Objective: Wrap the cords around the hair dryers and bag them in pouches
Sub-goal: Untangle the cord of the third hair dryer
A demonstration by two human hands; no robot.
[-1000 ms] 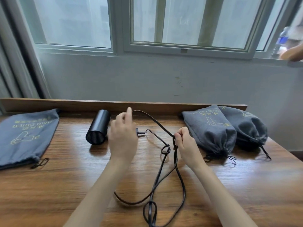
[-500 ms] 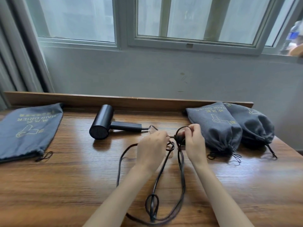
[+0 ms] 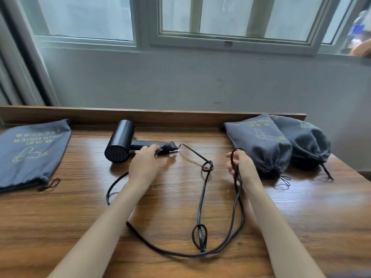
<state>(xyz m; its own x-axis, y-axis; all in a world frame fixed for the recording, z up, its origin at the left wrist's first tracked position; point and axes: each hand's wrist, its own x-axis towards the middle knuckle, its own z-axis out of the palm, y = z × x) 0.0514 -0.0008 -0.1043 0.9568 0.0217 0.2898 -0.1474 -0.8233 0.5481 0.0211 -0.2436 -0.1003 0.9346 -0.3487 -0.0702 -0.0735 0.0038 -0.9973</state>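
Observation:
A black hair dryer point(image 3: 120, 144) lies on the wooden table point(image 3: 80, 207), its barrel at the left and its handle pointing right. My left hand point(image 3: 144, 164) rests on the handle, fingers curled over it. The black cord point(image 3: 200, 207) runs from the handle's end through a small knot, down into a large loose loop near the front edge, and up to my right hand point(image 3: 240, 166), which is shut on a bend of it. An empty flat grey pouch point(image 3: 30, 153) lies at the far left.
Two filled grey drawstring pouches point(image 3: 261, 143) point(image 3: 307, 145) lie at the back right, strings trailing forward. A raised wooden ledge point(image 3: 180, 115) runs along the table's back, with a wall and window behind. The table's right edge slants past the pouches.
My hands, close together on the cord half a second ago, have parted. The left went back to the dryer's handle; the right moved right, drawing the cord with it.

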